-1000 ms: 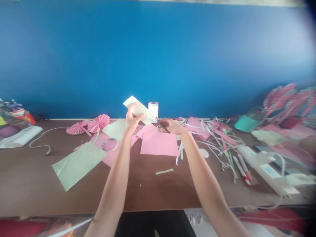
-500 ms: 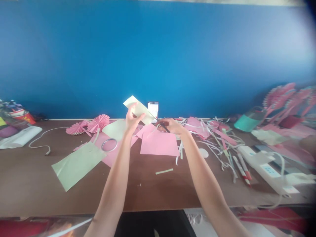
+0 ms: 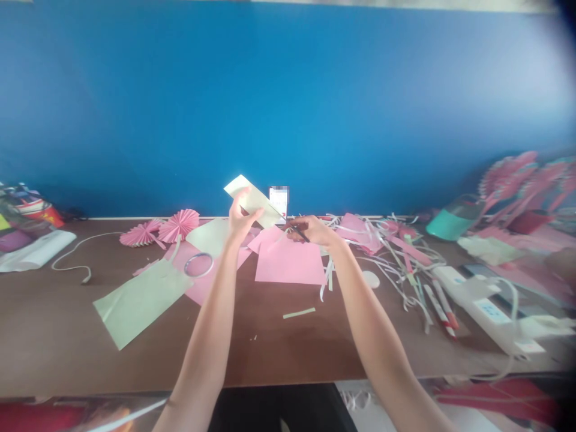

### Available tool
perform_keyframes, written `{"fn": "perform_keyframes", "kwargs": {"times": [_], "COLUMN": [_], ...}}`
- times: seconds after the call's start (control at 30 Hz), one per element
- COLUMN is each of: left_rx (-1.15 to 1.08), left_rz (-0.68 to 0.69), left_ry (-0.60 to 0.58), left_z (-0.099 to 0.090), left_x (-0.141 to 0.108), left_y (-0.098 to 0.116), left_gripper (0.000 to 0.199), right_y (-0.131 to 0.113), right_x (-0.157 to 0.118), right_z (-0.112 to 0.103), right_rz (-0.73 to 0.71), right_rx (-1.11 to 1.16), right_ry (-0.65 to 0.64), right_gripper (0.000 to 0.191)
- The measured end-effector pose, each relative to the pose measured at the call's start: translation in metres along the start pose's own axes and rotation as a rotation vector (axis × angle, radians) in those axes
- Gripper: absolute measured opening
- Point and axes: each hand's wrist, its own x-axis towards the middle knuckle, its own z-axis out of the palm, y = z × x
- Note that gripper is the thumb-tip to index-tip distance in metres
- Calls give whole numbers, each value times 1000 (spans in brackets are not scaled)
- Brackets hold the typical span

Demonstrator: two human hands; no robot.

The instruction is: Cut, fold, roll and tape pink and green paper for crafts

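Both arms forward, hands up front near mid-view, apart, both in grip poses.
Left forearm (image 3: 211, 312) bare, runs up from lower edge, angled inward; left wrist (image 3: 234, 240) roughly in line with it, left hand (image 3: 244, 216) raised, thumb out toward the right hand, fingers extending upward, pinch-type hold. Right forearm (image 3: 375, 312) bare, comes in from lower right, slopes up and inward; right wrist (image 3: 335, 240) bent so right hand (image 3: 310, 230) points across toward the left one, fingers curled in a closed hold, back of hand partly visible. Right hand slightly lower than left; exact right thumb position too small to tell.
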Motion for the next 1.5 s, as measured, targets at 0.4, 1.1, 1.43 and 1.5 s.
{"fn": "perform_keyframes", "kwargs": {"times": [0.4,1.1,1.43,1.5], "left_rx": [12,-64,-129,-138], "left_rz": [3,-72,-87,-83], "left_ry": [7,-81,-119,-122], "left_z": [-1,9,22,24], "left_x": [1,-7,-11,-11], "left_y": [-2,10,8,8], "left_gripper": [68,74,83,82], "right_y": [1,-4,-8,-8], "right_x": [1,-3,-5,-5], "right_z": [3,2,3,3], "right_rz": [-3,29,65,71], "right_rx": [-20,-18,29,34], "right_ry": [17,16,58,64], "right_gripper": [43,43,39,37]}}
